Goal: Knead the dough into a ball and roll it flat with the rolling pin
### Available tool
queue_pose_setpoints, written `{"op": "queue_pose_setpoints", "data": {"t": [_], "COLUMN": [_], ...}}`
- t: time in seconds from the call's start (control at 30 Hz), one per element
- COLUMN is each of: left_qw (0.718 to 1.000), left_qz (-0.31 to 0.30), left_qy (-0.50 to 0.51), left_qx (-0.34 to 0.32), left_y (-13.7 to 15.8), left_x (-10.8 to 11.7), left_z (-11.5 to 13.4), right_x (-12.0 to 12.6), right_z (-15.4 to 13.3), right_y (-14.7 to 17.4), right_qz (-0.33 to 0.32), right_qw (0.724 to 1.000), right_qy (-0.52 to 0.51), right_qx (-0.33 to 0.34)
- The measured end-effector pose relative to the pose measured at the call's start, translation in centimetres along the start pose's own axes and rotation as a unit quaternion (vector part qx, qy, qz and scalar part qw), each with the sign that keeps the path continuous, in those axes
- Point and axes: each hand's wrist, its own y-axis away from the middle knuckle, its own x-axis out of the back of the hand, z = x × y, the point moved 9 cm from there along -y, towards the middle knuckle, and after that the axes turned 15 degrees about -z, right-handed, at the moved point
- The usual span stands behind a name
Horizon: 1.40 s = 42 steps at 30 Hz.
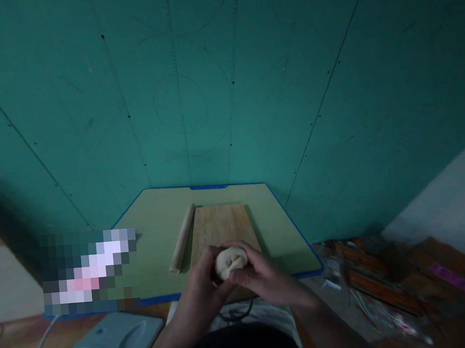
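A round lump of pale dough is cupped between my two hands, above the near end of a wooden cutting board. Folds show on its upper face. My left hand wraps its left side, with the thumb low. From the right, my right hand curls round it, the thumb pressing on the folded part. The dough's underside is hidden by my fingers. Left of the board lies a wooden rolling pin, slanting away from me.
Board and pin lie on a pale table with a blue edge, against a green wall. A grey plastic case sits at lower left, near a blurred-out patch with a cable. Cardboard and scraps litter the floor at right.
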Motion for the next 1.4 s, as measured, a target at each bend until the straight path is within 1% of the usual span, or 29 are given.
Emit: {"op": "queue_pose_setpoints", "data": {"t": [0.07, 0.17, 0.3, 0.4, 0.53, 0.67, 0.77, 0.87, 0.97, 1.03, 1.13, 1.27, 1.33, 1.4], "left_qw": [1.0, 0.998, 0.99, 0.978, 0.974, 0.97, 0.97, 0.98, 0.99, 0.992, 0.989, 0.982, 0.979, 0.979], "left_qz": [-0.017, -0.057, -0.079, -0.091, -0.063, -0.051, -0.053, -0.033, -0.005, 0.001, -0.004, 0.007, 0.001, -0.001], "left_qy": [-0.001, 0.035, 0.114, 0.187, 0.216, 0.235, 0.237, 0.196, 0.14, 0.124, 0.146, 0.186, 0.2, 0.202], "left_qx": [0.002, 0.019, 0.02, 0.01, -0.025, -0.021, -0.015, -0.014, -0.012, -0.006, 0.012, 0.035, 0.034, 0.032], "left_y": [0.1, 0.4, 0.7, 0.8, 0.7, 0.9, 1.2, 1.6, 1.9, 1.9, 1.9, 1.8, 1.8, 1.8], "left_x": [-0.3, -0.8, -1.1, -1.6, -1.4, -1.5, -1.6, -1.1, -0.4, -0.3, -0.7, -0.9, -1.0, -1.0], "left_z": [0.0, 0.2, 0.7, 0.7, 0.8, 0.6, 0.7, 1.4, 2.4, 2.7, 2.4, 1.8, 1.9, 2.1], "right_x": [0.1, 0.3, 0.6, 0.5, 0.2, 0.2, 0.0, -0.4, -0.7, -0.8, -0.8, -0.7, -0.4, 0.1], "right_z": [-0.2, -0.1, 0.0, -0.7, -2.6, -3.5, -3.7, -3.9, -4.9, -5.6, -5.8, -5.2, -5.4, -5.9], "right_y": [0.1, 0.3, 0.4, 0.3, 0.3, 0.5, 0.5, 0.6, 0.7, 0.8, 0.8, 0.9, 1.2, 1.7], "right_qz": [0.008, 0.019, 0.056, 0.077, 0.101, 0.143, 0.156, 0.146, 0.141, 0.142, 0.144, 0.133, 0.144, 0.174], "right_qw": [1.0, 0.999, 0.998, 0.997, 0.992, 0.983, 0.981, 0.984, 0.981, 0.974, 0.969, 0.977, 0.976, 0.967], "right_qy": [0.024, 0.04, 0.033, 0.022, 0.046, 0.066, 0.086, 0.088, 0.12, 0.156, 0.184, 0.152, 0.143, 0.161], "right_qx": [0.004, -0.007, -0.023, -0.008, 0.052, 0.093, 0.08, 0.054, 0.066, 0.079, 0.082, 0.063, 0.075, 0.094]}}
